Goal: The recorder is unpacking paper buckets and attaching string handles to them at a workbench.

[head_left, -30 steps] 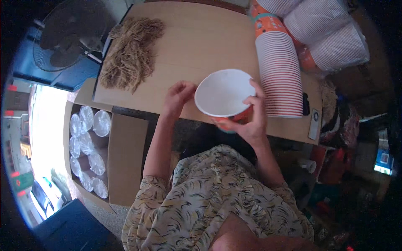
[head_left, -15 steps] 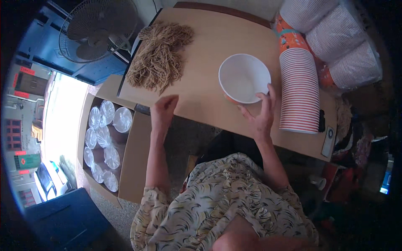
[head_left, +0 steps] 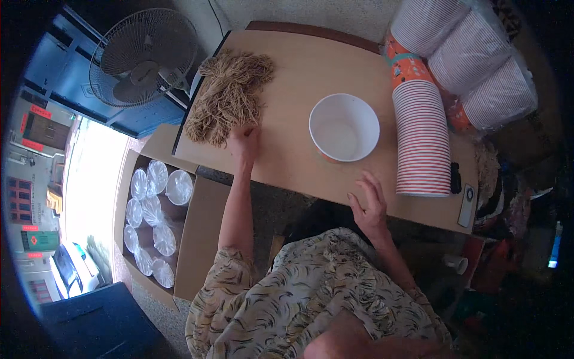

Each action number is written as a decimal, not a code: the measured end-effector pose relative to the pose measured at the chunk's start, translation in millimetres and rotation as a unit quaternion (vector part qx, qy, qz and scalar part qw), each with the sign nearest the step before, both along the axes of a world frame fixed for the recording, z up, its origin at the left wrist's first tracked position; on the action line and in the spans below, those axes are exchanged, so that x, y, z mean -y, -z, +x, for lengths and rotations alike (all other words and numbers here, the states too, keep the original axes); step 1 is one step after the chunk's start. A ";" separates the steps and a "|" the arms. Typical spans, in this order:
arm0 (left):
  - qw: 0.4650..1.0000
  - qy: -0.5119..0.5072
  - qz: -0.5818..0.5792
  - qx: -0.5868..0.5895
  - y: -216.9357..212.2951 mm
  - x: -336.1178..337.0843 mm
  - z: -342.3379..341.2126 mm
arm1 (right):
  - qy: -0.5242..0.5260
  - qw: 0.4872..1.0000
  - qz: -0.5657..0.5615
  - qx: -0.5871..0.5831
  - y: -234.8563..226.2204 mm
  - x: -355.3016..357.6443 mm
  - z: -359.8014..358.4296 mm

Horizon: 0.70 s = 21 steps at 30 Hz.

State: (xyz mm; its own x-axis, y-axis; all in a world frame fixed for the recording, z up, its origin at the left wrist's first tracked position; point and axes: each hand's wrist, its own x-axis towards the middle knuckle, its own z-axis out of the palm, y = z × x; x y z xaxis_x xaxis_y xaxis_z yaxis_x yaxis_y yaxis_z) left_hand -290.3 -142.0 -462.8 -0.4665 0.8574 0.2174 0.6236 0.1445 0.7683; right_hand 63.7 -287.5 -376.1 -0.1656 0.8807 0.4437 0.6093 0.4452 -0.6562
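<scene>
A heap of tan, crinkled strands (head_left: 230, 96), like twine or dried noodles, lies at the left of the table. At its near edge is my left hand (head_left: 244, 142), fingers curled in and touching the strands; whatever they pinch is hidden. A white paper tub (head_left: 344, 128) with an orange outside stands on the middle of the table, its inside bare. Just on the near side of it, my right hand (head_left: 369, 206) hovers by the table edge, fingers apart, holding nothing and not touching the tub.
To the right lies a long stack of nested paper tubs (head_left: 421, 137), with plastic-wrapped stacks (head_left: 475, 60) behind. An open carton (head_left: 203, 233) on the left holds several plastic-covered tubs (head_left: 179, 187). A fan (head_left: 143, 57) stands past the table's far left corner.
My right hand has let go of the tub's rim and drawn back toward me. My left hand has come to the near edge of the strand heap.
</scene>
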 end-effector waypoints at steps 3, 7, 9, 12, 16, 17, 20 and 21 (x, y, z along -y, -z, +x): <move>0.995 0.016 0.081 -0.048 -3.2 30.4 19.7 | -0.037 0.999 -0.029 -0.023 1.3 -2.5 -6.3; 0.970 0.221 -0.064 0.084 -38.2 107.8 94.6 | -0.141 0.988 0.019 -0.055 -21.9 -17.6 -24.6; 0.921 0.378 -0.010 0.091 -66.8 140.3 130.4 | -0.220 0.971 0.020 -0.091 -28.9 -19.3 -34.8; 0.873 0.446 -0.100 0.168 -101.9 168.1 158.2 | -0.247 0.955 -0.132 -0.097 -17.5 -15.1 -31.0; 0.890 0.410 -0.118 0.163 -113.6 162.4 160.1 | -0.225 0.920 -0.312 -0.072 -7.9 -10.2 -3.1; 0.889 0.410 -0.119 0.165 -102.4 157.7 158.4 | -0.201 0.928 -0.307 -0.066 -14.9 -5.0 1.5; 0.889 0.410 -0.091 0.183 -71.9 144.6 153.4 | -0.187 0.928 -0.320 -0.042 -12.0 4.4 27.4; 0.889 0.410 -0.091 0.183 -63.9 139.6 155.0 | -0.167 0.930 -0.320 -0.068 -9.1 7.1 34.1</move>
